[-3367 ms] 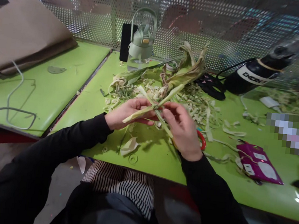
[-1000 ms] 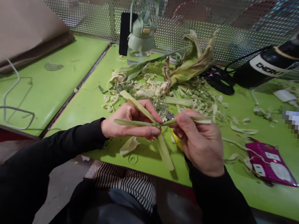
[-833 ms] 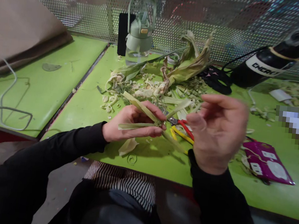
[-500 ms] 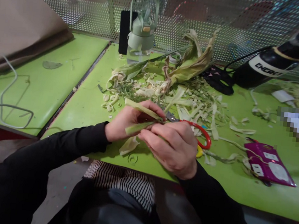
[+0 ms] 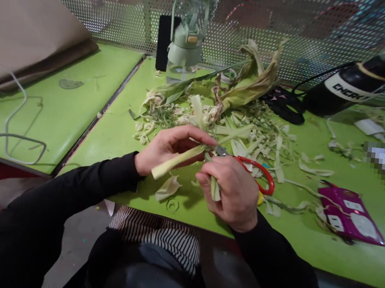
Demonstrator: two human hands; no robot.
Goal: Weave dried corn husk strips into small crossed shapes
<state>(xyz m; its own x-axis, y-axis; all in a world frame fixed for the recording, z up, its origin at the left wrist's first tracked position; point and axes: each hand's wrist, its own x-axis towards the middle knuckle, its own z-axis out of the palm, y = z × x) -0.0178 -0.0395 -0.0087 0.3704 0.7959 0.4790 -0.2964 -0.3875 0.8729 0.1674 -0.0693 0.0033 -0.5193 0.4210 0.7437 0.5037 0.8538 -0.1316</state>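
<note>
My left hand point(image 5: 168, 149) is closed on crossed pale-green husk strips point(image 5: 177, 160), one end sticking out down-left. My right hand point(image 5: 232, 188) is closed on another strip end point(image 5: 215, 190) that hangs below its fingers, right beside the left hand. Both hands hover just above the green table point(image 5: 118, 127). Red-handled scissors point(image 5: 257, 169) lie on the table just behind my right hand. A heap of corn husks and cut strips point(image 5: 237, 107) lies further back.
A pale-green water bottle point(image 5: 187, 38) and a dark phone point(image 5: 163, 42) stand by the perforated metal screen. A black bottle point(image 5: 357, 85) lies at the right, a purple packet point(image 5: 350, 214) front right. On the left table lie brown paper point(image 5: 27, 44) and a grey cable point(image 5: 15, 130).
My right hand let go of a strip, swung up to the right, then came back under my left hand and took a lower strip end. The left hand kept its hold.
</note>
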